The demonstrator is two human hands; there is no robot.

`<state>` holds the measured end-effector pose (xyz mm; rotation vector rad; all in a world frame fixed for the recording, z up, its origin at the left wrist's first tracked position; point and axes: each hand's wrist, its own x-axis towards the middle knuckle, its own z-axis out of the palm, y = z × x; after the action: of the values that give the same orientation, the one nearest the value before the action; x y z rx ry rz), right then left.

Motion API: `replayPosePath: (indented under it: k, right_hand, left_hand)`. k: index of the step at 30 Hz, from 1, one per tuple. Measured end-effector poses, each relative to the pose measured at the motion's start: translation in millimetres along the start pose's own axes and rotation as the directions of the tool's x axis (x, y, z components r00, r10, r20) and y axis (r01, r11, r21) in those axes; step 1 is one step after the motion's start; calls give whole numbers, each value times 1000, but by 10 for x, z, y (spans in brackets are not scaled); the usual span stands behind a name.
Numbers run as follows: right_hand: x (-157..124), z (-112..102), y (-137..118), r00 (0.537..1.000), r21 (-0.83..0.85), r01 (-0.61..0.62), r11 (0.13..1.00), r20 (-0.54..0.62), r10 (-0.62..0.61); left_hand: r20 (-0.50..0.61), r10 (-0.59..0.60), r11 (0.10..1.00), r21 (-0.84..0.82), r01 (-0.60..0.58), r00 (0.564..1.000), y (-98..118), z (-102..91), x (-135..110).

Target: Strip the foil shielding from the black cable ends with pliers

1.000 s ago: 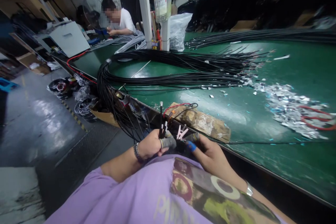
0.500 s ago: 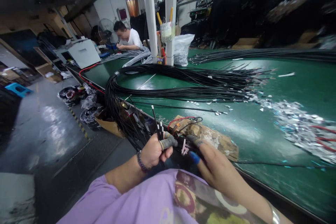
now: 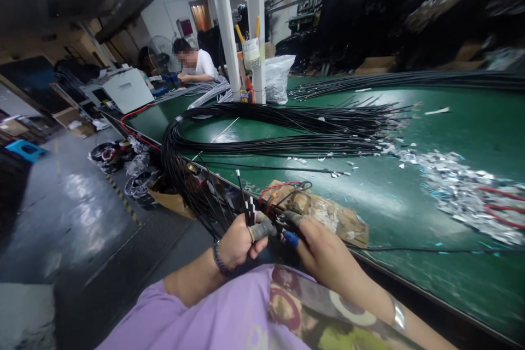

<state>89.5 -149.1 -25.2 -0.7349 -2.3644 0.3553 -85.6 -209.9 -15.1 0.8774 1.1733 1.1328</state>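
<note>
My left hand (image 3: 244,238), with grey tape wrapped on a finger, is closed around several black cables (image 3: 247,212) whose white-tipped ends stick up. Close beside it, my right hand (image 3: 314,238) is closed too, its fingers pinched together near the cable ends. Blue covers its thumb tip and grey wraps a finger. What sits between those right fingertips is too small and dark to make out. Just beyond both hands, a worn wooden board (image 3: 348,224) with whitish residue and a red wire lies at the table edge.
On the green table (image 3: 394,197) lies a large bent bundle of black cables (image 3: 262,145), hanging over the near edge on the left. Silvery scraps (image 3: 463,186) are heaped at right. A white post (image 3: 256,65) rises behind. A co-worker (image 3: 197,63) sits at the far left.
My right hand has moved slightly left, nearer my left hand, and its fingers have closed in. A pale pinkish piece between the hands is no longer seen. The left hand keeps its cables.
</note>
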Motion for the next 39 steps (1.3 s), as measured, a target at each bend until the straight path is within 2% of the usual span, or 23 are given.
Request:
replayPosePath:
  k: [4, 9, 16, 24, 29, 32, 35, 37, 39]
  right_hand:
    - [15, -23, -22, 999, 28, 23, 999, 25, -24]
    - [56, -64, -56, 999, 106, 37, 994, 4, -38]
    - [82, -237, 90, 981, 158, -171, 972, -67, 184]
    - [14, -755, 553, 915, 188, -347, 919, -147, 376]
    - [-62, -983, 900, 866, 244, -425, 872, -171, 470]
    - [-88, -1047, 1027, 847, 282, -451, 847, -162, 506]
    - [-102, -1065, 1102, 837, 339, -468, 816, -127, 533]
    - [-109, -1063, 1145, 831, 383, -478, 790, -94, 548]
    - [-123, -1056, 1198, 824, 409, -498, 765, -52, 564]
  left_hand:
    - [10, -5, 1000, 0, 5, 1000, -10, -24, -16]
    - [3, 0, 1000, -5, 0, 1000, -5, -35, -30]
    - [-50, 7, 1000, 28, -6, 999, 129, 1, 52]
    - [-8, 84, 989, 124, -82, 996, 546, -36, 280]
    - [28, 138, 945, 297, -140, 990, 943, 100, 505]
    - [145, 109, 903, 399, -158, 984, 1144, 210, 585]
    - [227, 48, 868, 472, -153, 973, 1277, 240, 562]
    - [295, -87, 872, 484, -71, 951, 1315, 194, 493]
    - [365, -264, 876, 477, 64, 893, 1288, 105, 406]
